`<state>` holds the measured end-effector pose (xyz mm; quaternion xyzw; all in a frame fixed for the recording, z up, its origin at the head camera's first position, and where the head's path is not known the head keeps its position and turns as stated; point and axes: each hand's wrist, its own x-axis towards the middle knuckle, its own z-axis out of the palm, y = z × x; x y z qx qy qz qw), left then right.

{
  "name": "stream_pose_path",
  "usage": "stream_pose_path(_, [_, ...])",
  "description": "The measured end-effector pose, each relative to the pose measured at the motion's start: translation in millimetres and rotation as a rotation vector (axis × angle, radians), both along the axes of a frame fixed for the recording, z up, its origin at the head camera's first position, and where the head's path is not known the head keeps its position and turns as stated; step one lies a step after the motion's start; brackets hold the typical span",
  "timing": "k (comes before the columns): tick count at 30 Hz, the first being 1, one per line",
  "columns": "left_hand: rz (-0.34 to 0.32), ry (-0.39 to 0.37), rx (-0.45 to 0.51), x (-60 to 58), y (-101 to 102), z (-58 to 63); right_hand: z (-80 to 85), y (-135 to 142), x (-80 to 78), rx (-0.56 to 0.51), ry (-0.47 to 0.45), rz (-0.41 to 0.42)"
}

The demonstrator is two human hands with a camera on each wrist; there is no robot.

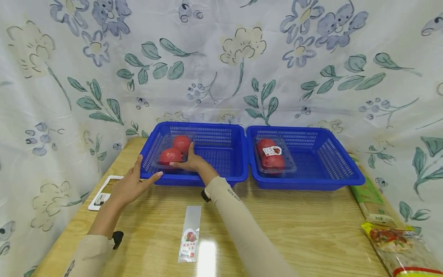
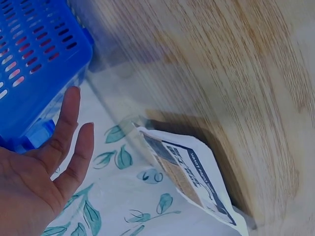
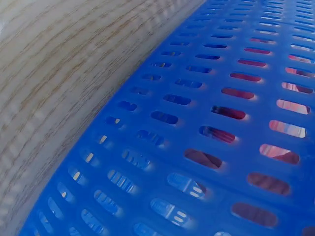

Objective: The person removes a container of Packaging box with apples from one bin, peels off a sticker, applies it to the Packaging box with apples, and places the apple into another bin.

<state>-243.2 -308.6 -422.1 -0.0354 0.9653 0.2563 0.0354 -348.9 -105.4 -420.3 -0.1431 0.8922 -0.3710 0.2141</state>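
Inside the left blue basket (image 1: 221,179) lies a clear plastic box (image 1: 160,144) with two round red fruits (image 1: 170,156). My right hand (image 1: 192,162) reaches over the basket's front rim and touches the box's near right side, thumb and forefinger extended and spread; its other fingers are hidden. At the basket's front left corner is my left hand (image 1: 129,186), fingers and thumb spread, holding nothing. In the left wrist view two fingers of that hand (image 2: 29,187) stretch out beside the basket wall (image 2: 49,64). The right wrist view is filled mostly by the slotted basket wall (image 3: 162,132).
A second blue basket (image 1: 308,184) on the right holds a labelled box of red fruits (image 1: 273,161). On the wooden table (image 1: 283,231) lie a clear label strip (image 1: 189,234), a white-edged packet (image 1: 104,192), a green package (image 1: 373,204) and a clear food bag (image 1: 405,250). Floral cloth hangs behind.
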Motion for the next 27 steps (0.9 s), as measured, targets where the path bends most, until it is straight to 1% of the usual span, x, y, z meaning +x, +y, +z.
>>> stream_pose_path(4, [0.006, -0.001, 0.0, 3.1, -2, 0.5, 2.0, -3, 2.8, -0.048, 0.043, -0.011])
stream_pose_path(8, [0.013, -0.013, 0.006, 3.4, -2, -1.3, 2.4, -7, 3.1, -0.099, 0.055, -0.029])
stream_pose_path(14, [0.015, -0.015, 0.009, 1.5, -1, -2.8, 1.7, -10, 0.6, -0.138, 0.053, -0.054])
stream_pose_path(17, [0.021, -0.019, 0.004, 1.2, -1, -2.5, 1.5, -11, -0.9, -0.197, 0.02, -0.086])
stream_pose_path(22, [0.027, -0.037, 0.008, 1.8, -1, 0.1, 3.1, -9, -3.7, -0.374, -0.055, -0.126])
stream_pose_path(25, [0.019, -0.041, 0.015, 1.6, -1, 2.4, 4.6, -7, -6.1, -0.451, -0.118, -0.145])
stream_pose_path(27, [0.014, -0.043, 0.017, 0.9, -1, 3.8, 5.4, -6, -8.2, -0.504, -0.177, -0.168])
